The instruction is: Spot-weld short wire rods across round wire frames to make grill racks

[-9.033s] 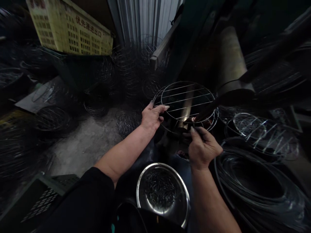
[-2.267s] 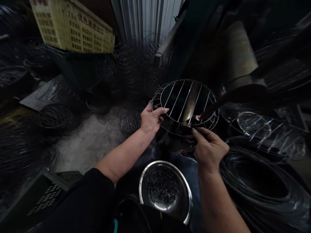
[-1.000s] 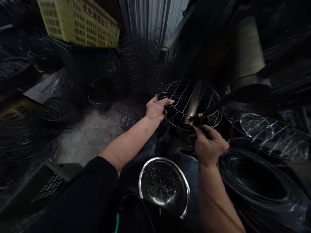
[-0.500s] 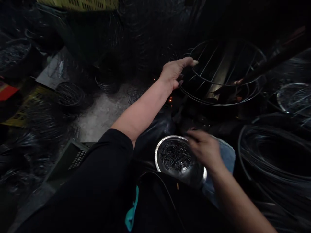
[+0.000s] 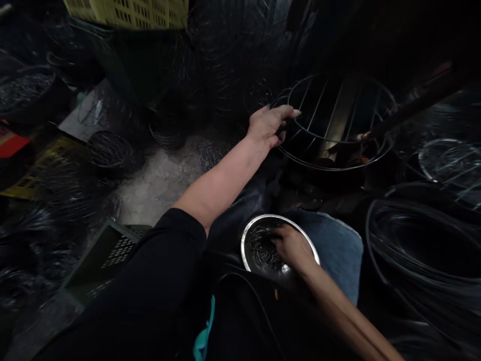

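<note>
My left hand (image 5: 269, 126) reaches forward, its fingers closed at the near-left rim of a round wire frame (image 5: 319, 166). The frame has two wire hoops joined by thin cross wires, and it sits around a flat metal bar (image 5: 340, 115). Down by my lap, my right hand (image 5: 295, 246) dips into a shiny metal bowl (image 5: 244, 248). Its fingers are bent together, tips among short dark wire pieces (image 5: 263, 250); what they pinch is hidden. Beside the bowl lies blue cloth (image 5: 334, 250).
A large wire coil (image 5: 379, 235) lies at the right, below another round wire piece (image 5: 432, 150). A green crate (image 5: 97, 265) stands at the left. A yellow crate (image 5: 143, 12) tops a dark bin at the back. A dark rod (image 5: 417, 108) slants in from the right.
My right hand has moved left and down from above the bowl's right rim into the wire pieces. My left hand stays at the frame. Orange sparks below it are gone. The view has shifted slightly.
</note>
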`<state>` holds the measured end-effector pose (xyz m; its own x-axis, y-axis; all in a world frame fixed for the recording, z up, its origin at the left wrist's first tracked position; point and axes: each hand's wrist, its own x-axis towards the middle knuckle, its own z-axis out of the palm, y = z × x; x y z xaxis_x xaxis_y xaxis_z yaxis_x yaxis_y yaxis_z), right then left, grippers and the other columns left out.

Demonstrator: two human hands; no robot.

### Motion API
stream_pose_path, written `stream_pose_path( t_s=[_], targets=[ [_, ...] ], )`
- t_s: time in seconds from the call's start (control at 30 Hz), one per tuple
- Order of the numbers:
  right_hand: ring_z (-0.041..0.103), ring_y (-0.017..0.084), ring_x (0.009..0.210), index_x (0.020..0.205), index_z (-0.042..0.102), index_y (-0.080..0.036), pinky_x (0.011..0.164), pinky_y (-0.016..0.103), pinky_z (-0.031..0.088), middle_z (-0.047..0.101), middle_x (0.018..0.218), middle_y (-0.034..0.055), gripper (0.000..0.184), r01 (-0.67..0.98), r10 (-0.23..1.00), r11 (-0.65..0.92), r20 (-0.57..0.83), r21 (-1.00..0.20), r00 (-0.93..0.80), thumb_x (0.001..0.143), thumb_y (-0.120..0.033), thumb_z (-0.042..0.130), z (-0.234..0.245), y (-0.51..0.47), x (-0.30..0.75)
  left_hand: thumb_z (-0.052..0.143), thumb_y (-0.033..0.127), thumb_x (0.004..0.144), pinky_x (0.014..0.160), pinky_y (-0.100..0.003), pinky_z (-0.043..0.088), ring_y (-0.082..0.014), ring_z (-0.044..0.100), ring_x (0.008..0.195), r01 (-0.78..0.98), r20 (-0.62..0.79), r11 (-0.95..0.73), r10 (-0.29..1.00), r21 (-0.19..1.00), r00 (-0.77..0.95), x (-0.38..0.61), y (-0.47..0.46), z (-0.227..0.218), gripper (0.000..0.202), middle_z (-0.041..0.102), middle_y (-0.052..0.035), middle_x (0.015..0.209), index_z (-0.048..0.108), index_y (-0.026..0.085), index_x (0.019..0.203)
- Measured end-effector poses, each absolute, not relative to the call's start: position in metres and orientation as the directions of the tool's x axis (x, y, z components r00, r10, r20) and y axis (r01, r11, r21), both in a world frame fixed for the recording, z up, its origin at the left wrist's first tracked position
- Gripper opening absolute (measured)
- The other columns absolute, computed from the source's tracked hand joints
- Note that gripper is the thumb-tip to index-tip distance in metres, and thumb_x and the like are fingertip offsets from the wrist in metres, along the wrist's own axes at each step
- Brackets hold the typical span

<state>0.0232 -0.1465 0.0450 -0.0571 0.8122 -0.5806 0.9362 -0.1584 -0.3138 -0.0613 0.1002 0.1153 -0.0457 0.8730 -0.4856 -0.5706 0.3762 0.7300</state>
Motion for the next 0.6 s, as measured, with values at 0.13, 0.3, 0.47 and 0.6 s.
stream_pose_path(
  t_s=[0.13, 0.3, 0.47, 0.6],
  targets=[
    [0.074, 0.024, 0.098, 0.097, 0.081, -0.023, 0.09, 0.033, 0.055, 0.079, 0.101, 0.0061, 0.03, 0.737, 0.907, -0.252, -0.419, -0.627, -0.047, 0.08, -0.017, 0.057, 0.059, -0.142, 0.055, 0.076, 0.004, 0.064, 0.054, -0.021, 0.033, -0.0093, 0.048, 0.061, -0.494, -0.37, 0.345, 0.928, 0.798, 0.049, -0.064, 0.076, 0.116, 0.028, 0.051, 0.002, 0.066, 0.054, 0.017, 0.076],
    [0.074, 0.024, 0.079, 0.089, 0.081, -0.023, 0.078, 0.035, 0.058, 0.079, 0.086, 0.0057, 0.026, 0.59, 0.95, -0.151, 0.049, -0.793, 0.309, 0.076, -0.039, 0.065, 0.099, -0.101, 0.092, 0.081, 0.009, 0.051, 0.049, -0.02, 0.033, -0.007, 0.048, 0.055, -0.576, -0.363, 0.315, 0.931, 0.755, 0.034, -0.065, 0.057, 0.113, 0.039, 0.053, 0.0056, 0.067, 0.052, 0.019, 0.076],
    [0.07, 0.023, 0.068, 0.089, 0.081, -0.021, 0.071, 0.035, 0.056, 0.076, 0.075, 0.0059, 0.028, 0.62, 0.831, -0.144, 0.246, -0.771, 0.498, 0.077, -0.041, 0.066, 0.115, -0.053, 0.096, 0.08, 0.012, 0.048, 0.049, -0.019, 0.035, -0.006, 0.05, 0.058, -0.561, -0.328, 0.279, 0.945, 0.78, 0.014, -0.066, 0.051, 0.12, 0.042, 0.053, 0.0069, 0.071, 0.054, 0.02, 0.08],
    [0.066, 0.02, 0.056, 0.095, 0.081, -0.017, 0.054, 0.031, 0.053, 0.074, 0.071, 0.0052, 0.032, 0.406, 0.783, -0.147, 0.145, -0.902, 0.604, 0.074, -0.039, 0.07, 0.106, -0.041, 0.083, 0.083, 0.014, 0.046, 0.05, -0.019, 0.037, -0.0055, 0.052, 0.06, -0.564, -0.304, 0.245, 0.953, 0.789, -0.011, -0.07, 0.05, 0.126, 0.046, 0.053, 0.0069, 0.077, 0.054, 0.02, 0.081]
  ],
)
